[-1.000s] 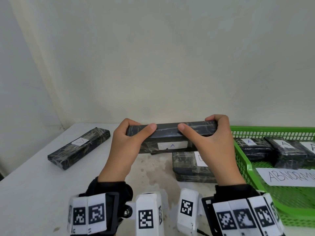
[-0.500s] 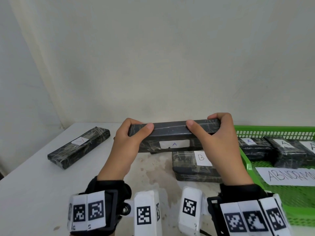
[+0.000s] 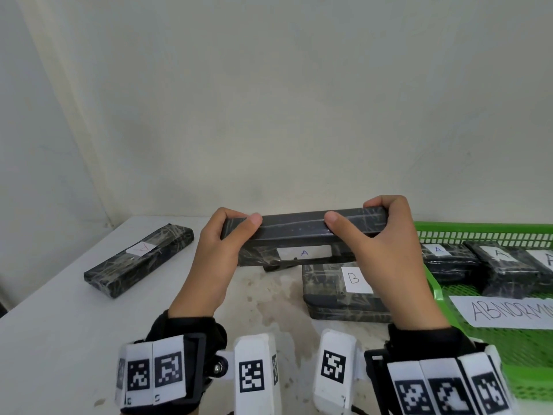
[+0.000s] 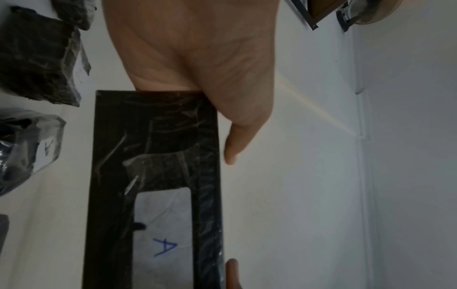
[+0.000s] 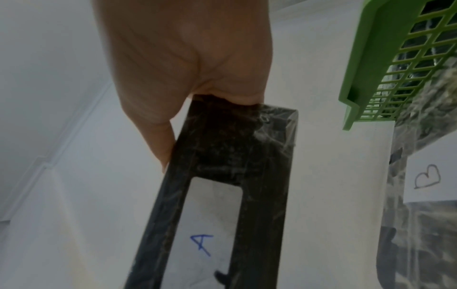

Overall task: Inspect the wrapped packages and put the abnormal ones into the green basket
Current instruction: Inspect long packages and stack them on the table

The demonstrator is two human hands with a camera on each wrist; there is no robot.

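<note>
Left hand (image 3: 209, 259) and right hand (image 3: 386, 253) each pinched an end of the long A-labelled package (image 3: 302, 235) – held level above the surface (image 3: 59, 324), just left of the green basket (image 3: 431, 283) holding other A packages (image 3: 505, 265).

A stained white table (image 3: 54, 339) stands against a plain pale wall (image 3: 269, 100).

package "A" (image 3: 302, 238) | black, film-wrapped | level, above table | beside green basket (image 3: 478, 235)
</note>
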